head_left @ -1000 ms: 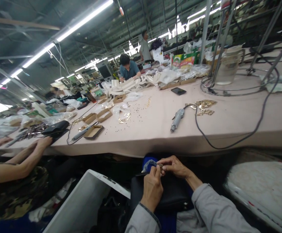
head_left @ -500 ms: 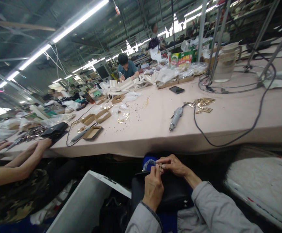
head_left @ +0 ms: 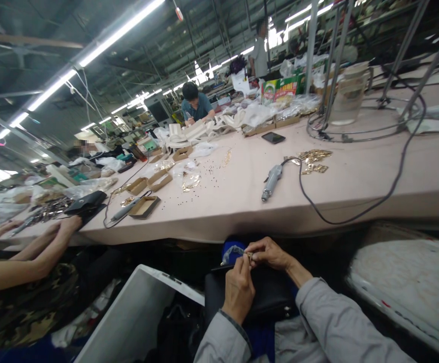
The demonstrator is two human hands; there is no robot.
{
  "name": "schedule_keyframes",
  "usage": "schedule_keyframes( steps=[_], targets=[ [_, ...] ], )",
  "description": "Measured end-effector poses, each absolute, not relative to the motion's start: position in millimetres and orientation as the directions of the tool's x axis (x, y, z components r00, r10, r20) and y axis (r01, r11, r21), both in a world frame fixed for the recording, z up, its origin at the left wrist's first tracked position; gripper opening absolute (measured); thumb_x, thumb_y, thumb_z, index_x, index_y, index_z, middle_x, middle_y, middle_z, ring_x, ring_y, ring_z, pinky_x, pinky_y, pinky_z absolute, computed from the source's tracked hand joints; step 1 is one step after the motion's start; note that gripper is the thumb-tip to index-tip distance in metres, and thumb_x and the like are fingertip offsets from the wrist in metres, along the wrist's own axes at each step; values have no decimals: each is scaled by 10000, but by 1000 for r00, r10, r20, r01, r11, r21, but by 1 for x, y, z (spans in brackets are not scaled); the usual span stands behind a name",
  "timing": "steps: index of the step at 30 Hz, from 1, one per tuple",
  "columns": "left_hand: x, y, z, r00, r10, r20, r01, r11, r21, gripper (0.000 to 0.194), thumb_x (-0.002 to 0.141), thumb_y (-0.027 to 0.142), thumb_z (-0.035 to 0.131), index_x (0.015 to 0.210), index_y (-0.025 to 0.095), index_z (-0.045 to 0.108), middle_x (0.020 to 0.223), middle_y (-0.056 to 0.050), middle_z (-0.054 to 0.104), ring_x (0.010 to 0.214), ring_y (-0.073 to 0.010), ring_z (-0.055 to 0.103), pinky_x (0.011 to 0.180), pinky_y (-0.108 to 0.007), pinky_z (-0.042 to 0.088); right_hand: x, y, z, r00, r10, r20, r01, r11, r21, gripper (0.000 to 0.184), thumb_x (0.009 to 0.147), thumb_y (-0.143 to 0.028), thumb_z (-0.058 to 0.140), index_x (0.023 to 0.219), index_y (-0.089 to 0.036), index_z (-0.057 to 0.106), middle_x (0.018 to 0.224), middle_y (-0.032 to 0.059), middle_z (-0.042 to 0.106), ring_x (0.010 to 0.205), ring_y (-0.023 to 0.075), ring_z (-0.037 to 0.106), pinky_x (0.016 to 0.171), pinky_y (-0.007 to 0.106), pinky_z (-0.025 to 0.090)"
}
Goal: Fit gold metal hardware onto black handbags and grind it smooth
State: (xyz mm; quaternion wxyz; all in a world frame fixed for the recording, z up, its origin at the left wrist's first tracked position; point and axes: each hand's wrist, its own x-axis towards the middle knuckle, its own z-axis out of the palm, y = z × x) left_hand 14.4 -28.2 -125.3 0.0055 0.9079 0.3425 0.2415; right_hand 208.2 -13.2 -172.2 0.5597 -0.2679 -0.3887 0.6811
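Both hands are down at 6 o'clock, below the near edge of the counter [head_left: 242,201]. The left hand [head_left: 239,292] is curled closed with its fingertips pinching a small gold metal fitting [head_left: 248,256], and the right hand [head_left: 270,253] comes in from 3 o'clock and pinches the same fitting from the other side, so the two hands meet right on it. The fitting sits at the top edge of a black bag [head_left: 264,300] lying in the lap. Something pale and shiny pokes out just to the 9 o'clock side of the fitting, too small to make out.

Up on the counter at about 12 o'clock from the hands lies a grey electric screwdriver [head_left: 271,181], its black cable [head_left: 355,214] looping off toward 3 o'clock. Just beyond it at 1 o'clock there's a heap of gold hardware [head_left: 313,159], and past that a black phone [head_left: 272,137].

At 9 o'clock a co-worker's arm [head_left: 26,262] rests on the counter edge, the hand near a black pouch [head_left: 85,203]. A small open cardboard box [head_left: 143,205] sits at 10 o'clock with another screwdriver lying across it. Another person sits way back at 11 o'clock.
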Motion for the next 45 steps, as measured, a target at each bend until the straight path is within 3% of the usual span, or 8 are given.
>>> schedule_keyframes(
  steps=[7, 12, 17, 26, 33, 40, 45],
  targets=[
    [18, -25, -126, 652, 614, 446, 640, -760, 110, 375, 986, 65, 429, 1356, 91, 485, 994, -130, 693, 738, -203, 731, 588, -278, 594, 200, -17, -176, -79, 996, 40, -550, -10, -835, 295, 708, -260, 919, 955, -121, 836, 796, 92, 777, 626, 148, 667, 623, 271, 548],
    [22, -25, -119, 653, 602, 461, 619, -774, 135, 378, 976, 65, 428, 1348, 90, 490, 982, -127, 681, 732, -201, 717, 599, -282, 594, 206, -22, -165, -129, 988, 79, -537, -3, -843, 344, 718, -269, 908, 1018, -119, 827, 857, 91, 772, 673, 158, 677, 675, 296, 565],
    [22, -25, -116, 657, 593, 466, 597, -786, 159, 360, 961, 48, 415, 1300, 110, 520, 983, -127, 685, 751, -214, 720, 620, -300, 610, 208, -19, -161, -159, 982, 104, -541, 2, -841, 325, 691, -277, 922, 957, -118, 826, 850, 80, 751, 658, 171, 690, 657, 312, 577],
    [22, -19, -130, 679, 540, 498, 597, -800, 54, 419, 954, 37, 421, 1367, 100, 459, 1034, -150, 723, 779, -234, 755, 611, -311, 633, 200, -16, -179, -67, 996, 53, -553, 7, -833, 390, 673, -298, 933, 1005, -124, 826, 789, 90, 767, 607, 164, 677, 623, 315, 571],
    [24, -16, -135, 662, 569, 489, 626, -778, 58, 386, 956, 40, 444, 1329, 116, 509, 1018, -132, 730, 793, -222, 755, 634, -302, 629, 206, -17, -176, -4, 1000, 26, -482, 21, -876, 340, 658, -281, 936, 952, -136, 846, 811, 86, 780, 692, 184, 702, 694, 319, 582],
    [26, -16, -135, 684, 555, 474, 621, -784, 21, 372, 911, 14, 453, 1269, 83, 531, 1030, -156, 722, 729, -226, 737, 590, -315, 613, 209, -21, -162, -16, 998, 60, -420, 48, -906, 359, 674, -321, 921, 981, -151, 846, 864, 84, 779, 752, 199, 699, 724, 328, 586],
    [28, -16, -133, 693, 567, 444, 629, -777, 10, 330, 913, 24, 466, 1221, 98, 556, 1000, -138, 717, 693, -203, 722, 582, -295, 600, 217, -24, -146, -148, 986, 83, -343, 28, -939, 327, 725, -306, 883, 1009, -151, 829, 889, 66, 770, 780, 184, 690, 755, 303, 572]
  ],
)
